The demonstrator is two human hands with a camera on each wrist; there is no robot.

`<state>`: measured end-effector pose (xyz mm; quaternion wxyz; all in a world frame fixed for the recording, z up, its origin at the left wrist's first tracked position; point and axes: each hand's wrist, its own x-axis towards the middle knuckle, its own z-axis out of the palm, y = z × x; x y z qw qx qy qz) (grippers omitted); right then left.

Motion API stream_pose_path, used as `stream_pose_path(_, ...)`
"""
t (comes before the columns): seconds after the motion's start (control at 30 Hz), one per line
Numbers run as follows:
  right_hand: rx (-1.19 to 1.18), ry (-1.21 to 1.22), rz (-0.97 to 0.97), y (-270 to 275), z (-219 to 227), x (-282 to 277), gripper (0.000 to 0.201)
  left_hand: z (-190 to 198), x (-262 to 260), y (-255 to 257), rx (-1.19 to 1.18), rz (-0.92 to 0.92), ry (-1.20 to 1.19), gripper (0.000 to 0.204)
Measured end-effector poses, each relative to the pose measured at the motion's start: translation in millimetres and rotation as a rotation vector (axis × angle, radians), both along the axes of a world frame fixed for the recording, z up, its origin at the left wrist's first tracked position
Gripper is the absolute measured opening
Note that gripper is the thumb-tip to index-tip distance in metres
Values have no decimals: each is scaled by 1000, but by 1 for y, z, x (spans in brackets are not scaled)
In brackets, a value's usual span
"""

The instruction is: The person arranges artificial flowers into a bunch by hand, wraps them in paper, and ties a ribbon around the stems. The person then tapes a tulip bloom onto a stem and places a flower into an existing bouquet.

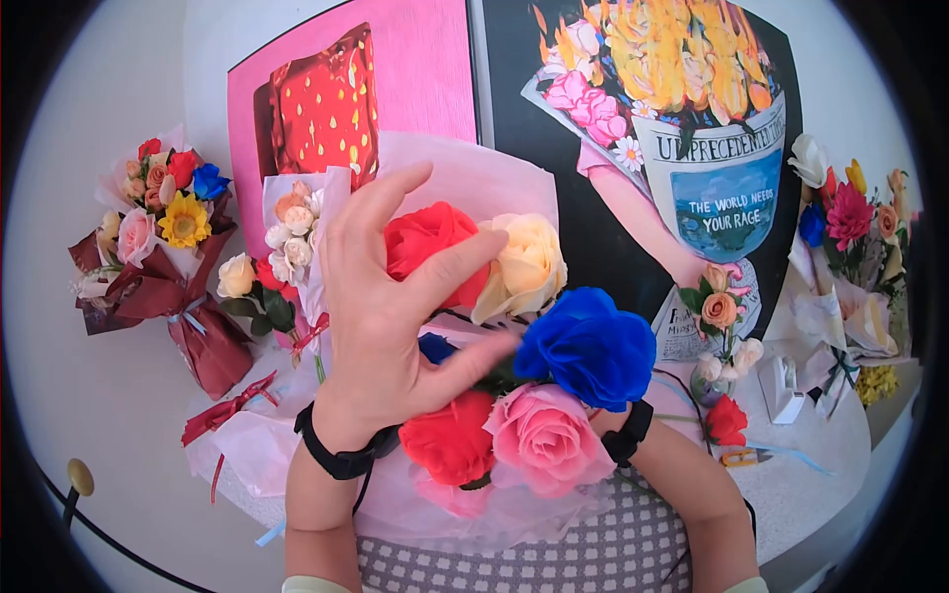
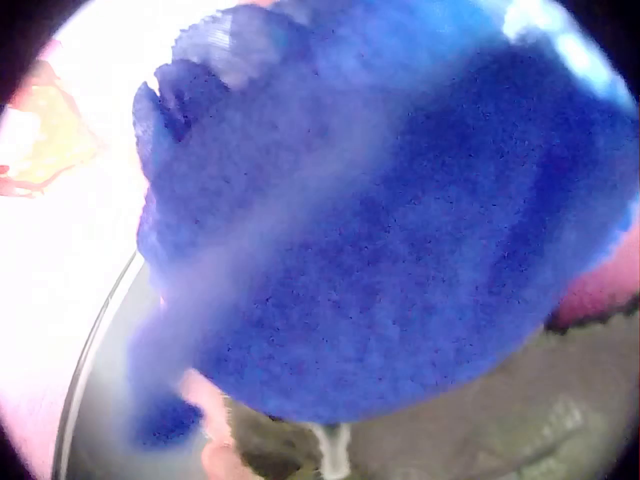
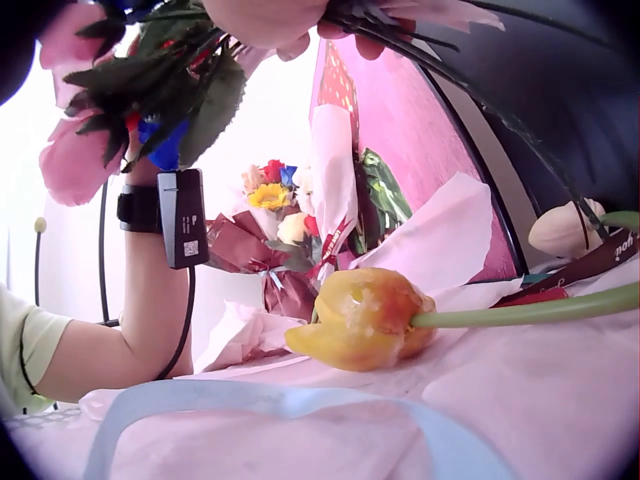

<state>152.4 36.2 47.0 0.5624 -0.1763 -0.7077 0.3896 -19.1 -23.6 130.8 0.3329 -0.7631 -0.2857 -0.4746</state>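
My left hand (image 1: 381, 296) reaches over a bunch of artificial roses, its fingers spread and thumb and index finger apart. The thumb tip lies right at the edge of a blue rose (image 1: 588, 346), and the index fingertip overlaps a cream rose (image 1: 524, 267). Around them are a red rose (image 1: 432, 252) behind, another red rose (image 1: 447, 438) and a pink rose (image 1: 551, 440) in front. A blue rose (image 2: 370, 230) fills the left wrist view. In the right wrist view my right hand (image 3: 265, 18) grips the bunch's dark stems (image 3: 440, 75); blooms hide it in the head view.
Wrapped bouquets stand at the left (image 1: 183, 287) and right (image 1: 850, 267). Pink wrapping paper (image 1: 262, 450) covers part of the table. At the right are a white tape dispenser (image 1: 783, 390) and a loose red flower (image 1: 727, 422). A yellow tulip (image 3: 365, 320) and blue ribbon (image 3: 270, 398) lie near the right wrist.
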Motion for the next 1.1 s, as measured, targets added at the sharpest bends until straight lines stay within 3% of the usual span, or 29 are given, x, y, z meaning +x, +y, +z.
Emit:
stream_pose_path(0.07, 782, -160, -249, 19, -2, -2, 23, 0, -2, 5, 8, -36, 15, 44)
stream_pose_path(0.17, 790, -20, -256, 20, -1, -7, 24, 0, -3, 9, 59, -56, 44, 33)
stream_pose_path(0.27, 802, -39, -281, 14, 6, -3, 24, -4, -4, 17, 117, 65, 141, 23)
stream_pose_path(0.33, 817, -56, -309, 9, 12, 1, 24, -7, 2, 20, 79, -103, 3, 17)
stream_pose_path(0.4, 825, -65, -323, 8, 11, 0, 24, -7, 1, 21, 110, -63, 30, 16)
stream_pose_path(0.63, 417, -142, -420, 21, -21, 14, 17, -8, 2, 14, 202, 29, 83, 12)
stream_pose_path(0.7, 344, -166, -426, 18, -13, 10, 18, -9, 3, 15, 188, -6, 49, 12)
stream_pose_path(0.77, 856, -37, -371, 11, 16, -6, 29, -12, 3, 15, 174, -39, 12, 13)
stream_pose_path(0.87, 798, -40, -297, 19, 5, -6, 29, -14, -1, 15, 156, -41, 4, 13)
stream_pose_path(0.93, 740, -41, -224, 14, -21, 10, 29, -8, -3, 16, 159, -158, -75, 19)
stream_pose_path(0.97, 711, -41, -190, 11, -30, 19, 29, -9, -3, 22, 100, -347, -181, 34)
stream_pose_path(1.0, 682, -44, -158, 20, -28, 21, 30, -7, -4, 23, 100, -351, -183, 34)
stream_pose_path(1.07, 626, -50, -104, 34, -15, -2, 31, -3, -11, 23, -32, -579, -352, 54)
stream_pose_path(1.1, 599, -52, -79, 39, -12, -2, 31, -2, -13, 22, -153, -589, -363, 79)
